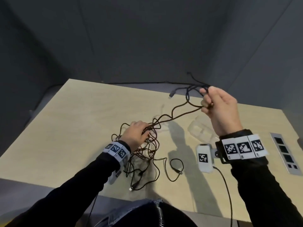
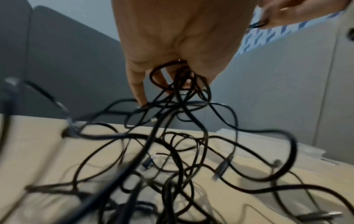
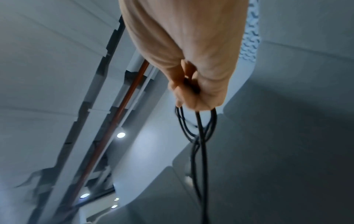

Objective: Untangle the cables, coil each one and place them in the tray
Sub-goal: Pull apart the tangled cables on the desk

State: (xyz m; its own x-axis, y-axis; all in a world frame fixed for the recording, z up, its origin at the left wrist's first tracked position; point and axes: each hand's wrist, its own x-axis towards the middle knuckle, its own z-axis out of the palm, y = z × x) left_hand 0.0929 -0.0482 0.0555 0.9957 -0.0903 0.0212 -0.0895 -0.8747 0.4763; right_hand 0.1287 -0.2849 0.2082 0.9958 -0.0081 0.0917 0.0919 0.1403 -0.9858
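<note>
A tangle of thin dark cables lies on the light wooden table, near its front edge. My left hand sits on top of the tangle with its fingers curled round a bunch of strands. My right hand is raised above the table's far right and grips several loops of black cable. Strands run taut from those loops down to the tangle. A loose plug end dangles beside the raised loops. A clear plastic tray lies on the table below my right hand.
A socket strip is set into the table at the right edge. A small cable loop and a plug lie near the front edge. Grey partition walls close off the back.
</note>
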